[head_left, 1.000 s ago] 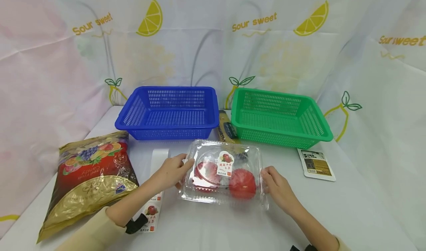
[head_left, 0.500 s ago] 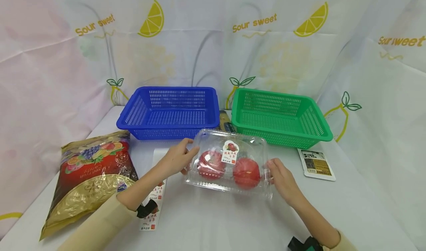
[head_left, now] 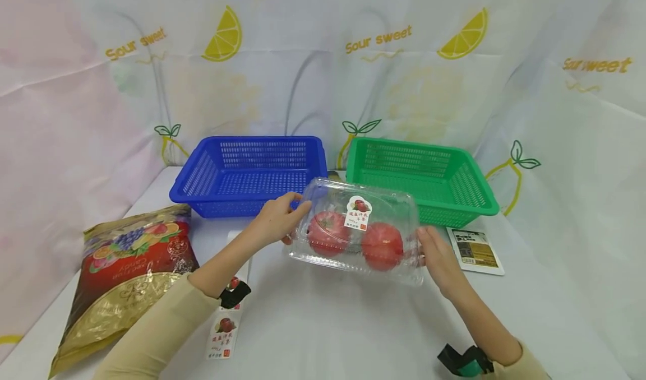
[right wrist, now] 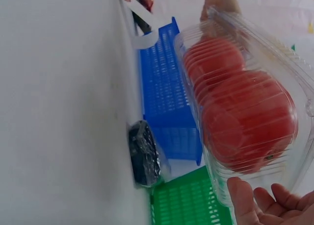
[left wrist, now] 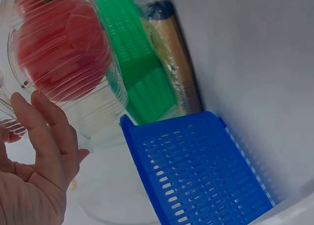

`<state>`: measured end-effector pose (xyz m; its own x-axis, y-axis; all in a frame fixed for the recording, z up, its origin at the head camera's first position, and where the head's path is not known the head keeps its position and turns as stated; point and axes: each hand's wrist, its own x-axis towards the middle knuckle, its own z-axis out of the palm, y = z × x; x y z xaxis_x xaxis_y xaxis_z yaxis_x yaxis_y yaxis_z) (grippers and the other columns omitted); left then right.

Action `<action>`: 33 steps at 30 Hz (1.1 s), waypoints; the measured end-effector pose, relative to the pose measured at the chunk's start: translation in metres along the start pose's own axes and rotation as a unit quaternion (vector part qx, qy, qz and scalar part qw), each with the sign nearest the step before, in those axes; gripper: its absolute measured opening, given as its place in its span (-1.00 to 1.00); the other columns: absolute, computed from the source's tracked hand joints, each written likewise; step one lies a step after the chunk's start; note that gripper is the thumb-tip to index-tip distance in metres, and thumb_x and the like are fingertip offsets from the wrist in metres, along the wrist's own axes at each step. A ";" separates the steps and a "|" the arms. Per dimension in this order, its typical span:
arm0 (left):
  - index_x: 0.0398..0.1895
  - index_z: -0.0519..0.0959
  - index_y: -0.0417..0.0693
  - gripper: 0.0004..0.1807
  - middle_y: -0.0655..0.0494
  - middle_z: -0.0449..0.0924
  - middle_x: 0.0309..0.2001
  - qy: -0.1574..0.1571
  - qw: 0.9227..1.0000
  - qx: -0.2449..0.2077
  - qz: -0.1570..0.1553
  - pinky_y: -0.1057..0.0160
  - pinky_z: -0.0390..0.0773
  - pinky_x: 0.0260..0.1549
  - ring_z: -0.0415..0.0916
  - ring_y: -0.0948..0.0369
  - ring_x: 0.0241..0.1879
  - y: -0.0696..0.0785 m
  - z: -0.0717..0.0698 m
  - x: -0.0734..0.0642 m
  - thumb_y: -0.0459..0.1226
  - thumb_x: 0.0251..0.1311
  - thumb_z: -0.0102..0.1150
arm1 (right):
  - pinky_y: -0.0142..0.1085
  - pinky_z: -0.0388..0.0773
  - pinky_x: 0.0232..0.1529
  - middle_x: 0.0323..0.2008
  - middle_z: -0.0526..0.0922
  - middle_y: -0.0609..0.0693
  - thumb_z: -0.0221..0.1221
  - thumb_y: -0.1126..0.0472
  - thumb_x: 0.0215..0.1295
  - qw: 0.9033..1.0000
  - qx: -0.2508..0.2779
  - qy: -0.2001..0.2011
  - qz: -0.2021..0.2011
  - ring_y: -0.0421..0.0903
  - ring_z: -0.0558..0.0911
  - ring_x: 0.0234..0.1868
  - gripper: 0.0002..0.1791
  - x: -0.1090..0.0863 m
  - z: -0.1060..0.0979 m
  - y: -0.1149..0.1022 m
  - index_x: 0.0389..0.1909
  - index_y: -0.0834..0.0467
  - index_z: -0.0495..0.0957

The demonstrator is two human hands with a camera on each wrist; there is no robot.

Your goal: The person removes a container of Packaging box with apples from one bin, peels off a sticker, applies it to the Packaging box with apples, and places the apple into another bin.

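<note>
A clear plastic clamshell box with two red, tomato-like fruits inside is held up over the table, tilted with its right end lower. On its lid is a white sticker with a red fruit picture and writing. My left hand grips the left end, fingers at the rim in the left wrist view. The right end is gripped by my right hand, its fingertips against the ribbed plastic in the right wrist view. The box overlaps the front edges of both baskets in the head view.
Behind the box stand a blue basket and a green basket, with a spaghetti pack between them. A large candy bag lies left, beside a sticker strip. A flat packet lies right.
Both hands have raised the box and carried it away from me and slightly right, toward the baskets. It now covers most of the spaghetti pack in the head view.
</note>
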<state>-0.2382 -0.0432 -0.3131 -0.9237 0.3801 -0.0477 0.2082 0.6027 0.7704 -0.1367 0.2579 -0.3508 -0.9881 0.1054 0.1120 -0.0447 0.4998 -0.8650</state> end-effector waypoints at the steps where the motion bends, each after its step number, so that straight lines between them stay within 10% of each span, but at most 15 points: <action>1: 0.27 0.20 -0.15 -0.37 -0.07 0.52 -0.41 -0.002 1.000 0.001 0.001 0.24 0.57 -0.66 0.51 0.13 -0.71 0.002 0.000 0.002 0.07 0.29 -0.12 | -0.32 0.50 -0.33 -0.14 0.47 0.23 -0.35 -0.08 0.45 1.000 0.000 0.000 -0.001 0.01 0.50 -0.20 -0.49 0.001 -0.001 0.000 -0.02 0.28 0.30; 24: 0.19 0.30 -0.12 -0.38 -0.02 0.51 -0.47 -0.011 1.000 0.018 0.009 0.19 0.55 -0.53 0.50 0.13 -0.66 0.031 -0.007 0.042 0.14 0.27 -0.18 | -0.30 0.49 -0.29 -0.03 0.35 0.29 -0.41 -0.12 0.44 1.000 0.018 -0.006 -0.008 0.13 0.44 -0.08 -0.38 0.027 -0.031 -0.007 0.09 0.37 0.18; 33: 0.18 0.30 -0.14 -0.38 -0.04 0.50 -0.48 -0.016 1.000 0.003 0.017 0.22 0.58 -0.51 0.53 0.12 -0.66 0.044 -0.006 0.062 0.14 0.27 -0.19 | -0.34 0.51 -0.30 -0.02 0.33 0.29 -0.41 -0.12 0.44 0.999 0.031 -0.006 -0.012 -0.16 0.54 -0.23 -0.39 0.043 -0.048 -0.011 0.00 0.40 0.20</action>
<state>-0.2879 0.0026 -0.2790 -0.9054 0.4224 -0.0421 0.2409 0.5929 0.7684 -0.1714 0.2984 -0.3126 -0.9881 0.0837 0.1287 -0.0781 0.4475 -0.8909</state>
